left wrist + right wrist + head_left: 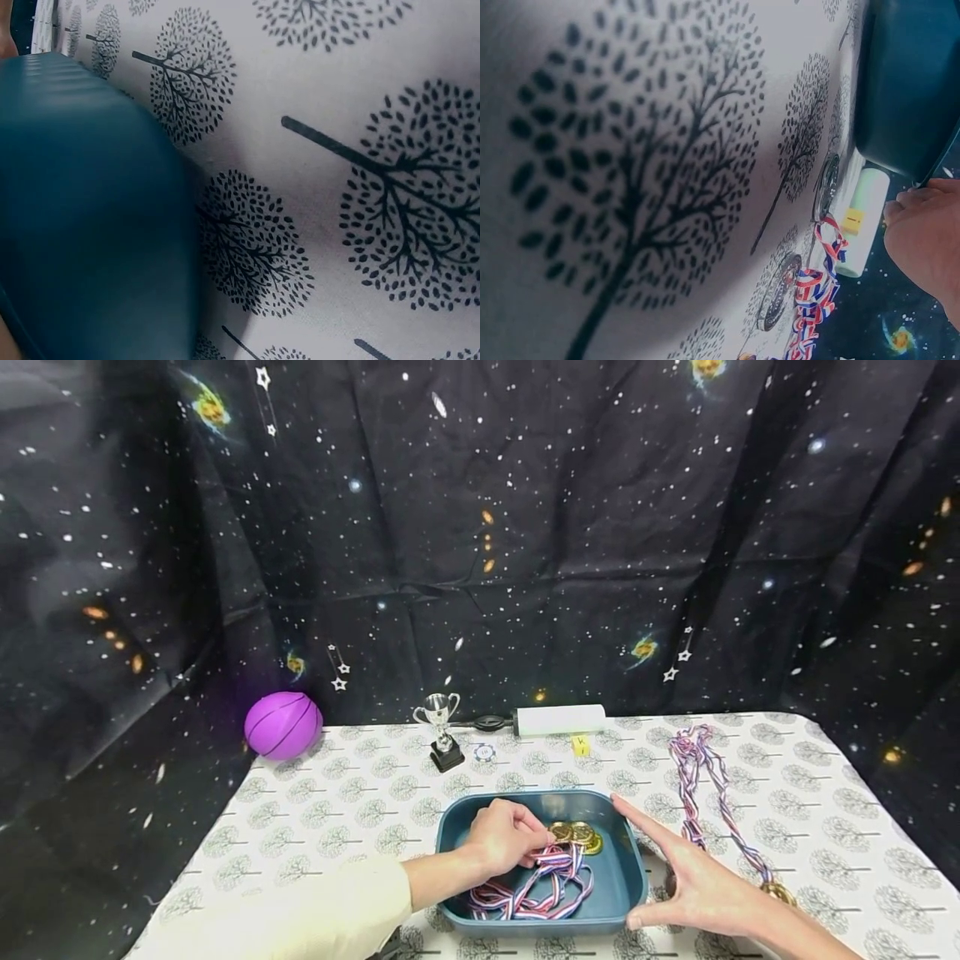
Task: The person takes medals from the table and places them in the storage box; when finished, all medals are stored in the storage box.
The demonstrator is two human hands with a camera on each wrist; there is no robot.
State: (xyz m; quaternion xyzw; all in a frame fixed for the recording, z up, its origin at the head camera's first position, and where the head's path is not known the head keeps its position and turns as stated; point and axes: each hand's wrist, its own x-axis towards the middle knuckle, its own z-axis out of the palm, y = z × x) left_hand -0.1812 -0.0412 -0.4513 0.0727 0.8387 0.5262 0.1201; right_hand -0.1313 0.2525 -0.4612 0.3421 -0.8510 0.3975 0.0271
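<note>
Fingers of the left hand (504,837) pinch a medal ribbon (547,881) lying crosswise in the tray (628,883); right hand (693,881) fingers spread straight.

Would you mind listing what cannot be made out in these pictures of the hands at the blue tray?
- Head view: the left hand covers whatever its curled fingers hold among the ribbons in the blue tray.
- Head view: the medal on the table is partly hidden by the right hand.
- Head view: the yellow tag is too small to read.
- Left wrist view: no hand in frame; the tray is blurred.
</note>
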